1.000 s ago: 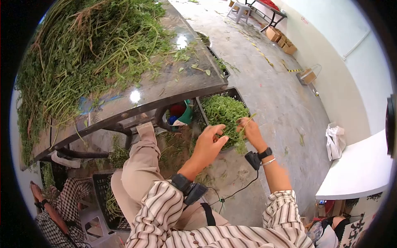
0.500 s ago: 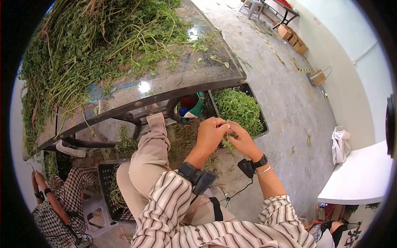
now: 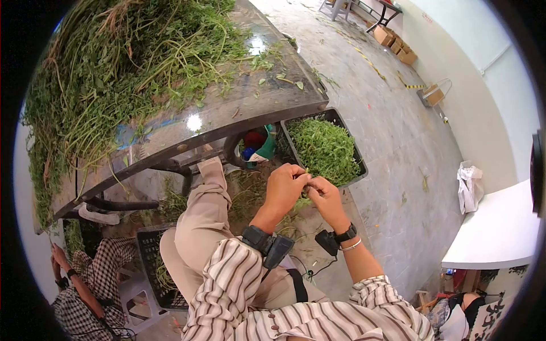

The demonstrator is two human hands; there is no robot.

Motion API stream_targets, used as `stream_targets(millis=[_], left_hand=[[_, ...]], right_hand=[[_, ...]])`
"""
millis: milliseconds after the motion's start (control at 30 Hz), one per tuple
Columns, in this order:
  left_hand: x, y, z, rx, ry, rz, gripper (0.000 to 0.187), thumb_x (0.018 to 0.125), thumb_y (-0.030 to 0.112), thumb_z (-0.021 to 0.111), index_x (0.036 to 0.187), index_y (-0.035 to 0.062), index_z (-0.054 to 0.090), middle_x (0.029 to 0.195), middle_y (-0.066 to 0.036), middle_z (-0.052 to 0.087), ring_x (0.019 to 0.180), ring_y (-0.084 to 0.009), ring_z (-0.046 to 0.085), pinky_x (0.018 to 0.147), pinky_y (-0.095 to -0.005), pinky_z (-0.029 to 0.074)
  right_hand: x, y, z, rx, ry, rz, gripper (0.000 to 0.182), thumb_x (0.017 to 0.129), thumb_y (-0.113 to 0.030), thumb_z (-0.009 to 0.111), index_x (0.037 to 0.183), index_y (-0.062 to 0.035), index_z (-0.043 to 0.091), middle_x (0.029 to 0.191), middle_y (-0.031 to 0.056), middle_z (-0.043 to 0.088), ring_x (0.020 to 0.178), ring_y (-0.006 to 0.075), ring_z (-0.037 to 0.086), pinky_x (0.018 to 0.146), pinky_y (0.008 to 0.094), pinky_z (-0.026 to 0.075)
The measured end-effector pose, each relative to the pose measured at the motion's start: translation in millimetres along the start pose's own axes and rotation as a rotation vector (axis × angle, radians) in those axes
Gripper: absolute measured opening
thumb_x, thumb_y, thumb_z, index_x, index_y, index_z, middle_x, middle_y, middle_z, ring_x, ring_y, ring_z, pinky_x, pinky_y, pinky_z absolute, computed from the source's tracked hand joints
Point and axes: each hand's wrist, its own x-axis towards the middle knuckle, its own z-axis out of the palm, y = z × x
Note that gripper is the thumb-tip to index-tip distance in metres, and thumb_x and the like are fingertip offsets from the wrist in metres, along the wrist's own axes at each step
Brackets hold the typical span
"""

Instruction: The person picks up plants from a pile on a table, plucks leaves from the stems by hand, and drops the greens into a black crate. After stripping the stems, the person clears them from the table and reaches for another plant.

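Note:
Fingertip to fingertip, my left hand (image 3: 284, 187) and my right hand (image 3: 328, 200) pinch together in front of my knees. Between them is a small green sprig (image 3: 304, 201), mostly hidden by the fingers, with some leaf showing below. Just beyond my hands stands a black crate (image 3: 364, 168) filled with picked green leafy tips (image 3: 323, 149). A large heap of long-stemmed greens (image 3: 131, 68) covers much of the table (image 3: 227, 116) ahead and to the left.
A second black crate (image 3: 149, 273) with some stems stands left of my legs. A person in checked clothes (image 3: 85, 290) sits at far left. A green and white bag (image 3: 265, 149) is under the table edge. At right are a white table (image 3: 489, 233) and a white bag (image 3: 470, 184).
My hands have drawn slightly closer together and still pinch at the same spot. The view has shifted a little, so the table and crate appear further left.

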Motion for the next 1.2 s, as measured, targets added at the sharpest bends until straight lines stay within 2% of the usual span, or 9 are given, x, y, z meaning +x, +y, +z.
stream_targets(millis=[167, 333, 400, 500, 733, 833, 1033, 1167, 1200], left_hand=[[-3, -6, 2, 0.141, -0.012, 0.036, 0.021, 0.075, 0.019, 0.065, 0.082, -0.0003, 0.063, 0.071, -0.008, 0.058, 0.060, -0.0173, 0.053, 0.054, -0.0314, 0.040], [3, -9, 0, -0.024, 0.058, 0.016, 0.020, 0.077, 0.018, 0.065, 0.081, -0.0013, 0.062, 0.064, -0.002, 0.054, 0.056, -0.0102, 0.045, 0.051, -0.0278, 0.036], [7, -11, -6, -0.117, 0.047, -0.062, 0.019, 0.078, 0.017, 0.064, 0.079, -0.0018, 0.061, 0.062, 0.001, 0.052, 0.055, -0.0074, 0.042, 0.050, -0.0262, 0.034], [8, -11, -9, -0.298, 0.048, -0.128, 0.023, 0.079, 0.020, 0.063, 0.073, -0.0018, 0.061, 0.058, 0.003, 0.049, 0.054, -0.0042, 0.039, 0.048, -0.0259, 0.032], [7, -6, -11, -0.341, 0.037, -0.166, 0.018, 0.081, 0.019, 0.064, 0.074, 0.0024, 0.061, 0.058, 0.007, 0.044, 0.053, -0.0029, 0.035, 0.047, -0.0227, 0.027], [7, -7, -11, -0.317, 0.026, -0.138, 0.019, 0.079, 0.018, 0.063, 0.076, -0.0008, 0.062, 0.061, 0.004, 0.051, 0.055, -0.0043, 0.040, 0.049, -0.0242, 0.032], [5, -9, -11, -0.327, 0.030, -0.113, 0.020, 0.079, 0.018, 0.063, 0.074, -0.0012, 0.061, 0.060, 0.004, 0.049, 0.055, -0.0043, 0.039, 0.048, -0.0244, 0.032], [3, -11, -9, -0.275, 0.021, -0.125, 0.020, 0.079, 0.019, 0.062, 0.072, -0.0004, 0.060, 0.057, 0.003, 0.047, 0.054, -0.0052, 0.038, 0.048, -0.0261, 0.031], [3, -12, -8, -0.275, 0.007, -0.128, 0.021, 0.079, 0.019, 0.062, 0.072, -0.0001, 0.060, 0.056, 0.003, 0.047, 0.053, -0.0055, 0.038, 0.048, -0.0268, 0.031]], right_hand=[[1, 4, 3, -0.161, 0.040, -0.031, 0.011, 0.077, -0.006, 0.051, 0.083, 0.0014, 0.057, 0.074, 0.0053, 0.052, 0.067, 0.0147, 0.050, 0.061, 0.0262, 0.041], [3, 9, -2, 0.677, 0.214, 0.449, 0.012, 0.081, -0.010, 0.046, 0.077, -0.0021, 0.054, 0.076, 0.0023, 0.053, 0.065, 0.0131, 0.050, 0.058, 0.0286, 0.046], [-1, 6, -7, 0.743, 0.232, 0.485, 0.010, 0.085, -0.011, 0.041, 0.082, -0.0050, 0.049, 0.077, 0.0034, 0.052, 0.064, 0.0125, 0.050, 0.058, 0.0296, 0.049], [-10, 12, -17, 0.847, 0.168, 0.462, 0.010, 0.086, -0.010, 0.043, 0.090, -0.0038, 0.050, 0.073, 0.0032, 0.051, 0.054, 0.0107, 0.044, 0.048, 0.0228, 0.043], [-17, 4, -21, 0.472, 0.009, 0.461, 0.021, 0.084, -0.011, 0.051, 0.101, -0.0005, 0.056, 0.071, -0.0016, 0.047, 0.058, 0.0067, 0.043, 0.052, 0.0206, 0.038], [-17, 4, -4, 0.047, 0.023, 0.101, 0.021, 0.079, -0.011, 0.057, 0.096, 0.0011, 0.061, 0.081, 0.0020, 0.060, 0.072, 0.0110, 0.053, 0.064, 0.0251, 0.042], [-18, 1, 5, -0.093, 0.004, 0.082, 0.020, 0.076, -0.012, 0.057, 0.088, 0.0034, 0.059, 0.081, 0.0095, 0.059, 0.074, 0.0181, 0.055, 0.069, 0.0288, 0.044], [-19, 11, 6, -0.063, 0.039, 0.058, 0.015, 0.077, -0.010, 0.055, 0.084, 0.0021, 0.060, 0.076, 0.0051, 0.057, 0.064, 0.0139, 0.052, 0.059, 0.0270, 0.042], [-19, 11, 5, 0.129, 0.065, 0.229, 0.013, 0.077, -0.010, 0.055, 0.082, 0.0012, 0.060, 0.074, 0.0024, 0.054, 0.060, 0.0112, 0.049, 0.054, 0.0253, 0.040]])
